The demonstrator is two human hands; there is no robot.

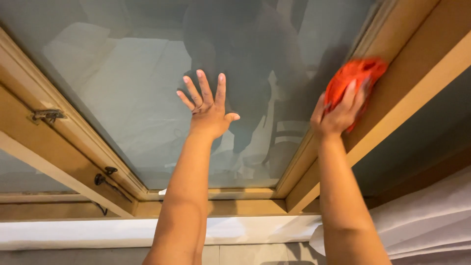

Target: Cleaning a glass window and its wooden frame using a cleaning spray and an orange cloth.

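Item: orange cloth (354,78), bunched, pressed against wooden window frame (387,105) right of glass pane (127,98). Likely soft, light, crushable; best gripped as wad. My right hand (338,115) clutches it; my left hand (208,110) open, fingers spread flat on glass.

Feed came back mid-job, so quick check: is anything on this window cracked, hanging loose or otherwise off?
Nothing stands out. The glass pane shows reflections but no crack. The left hand lies flat on it; the right hand presses an orange cloth to the wooden frame. The metal latch and dark handle sit on the left frame.
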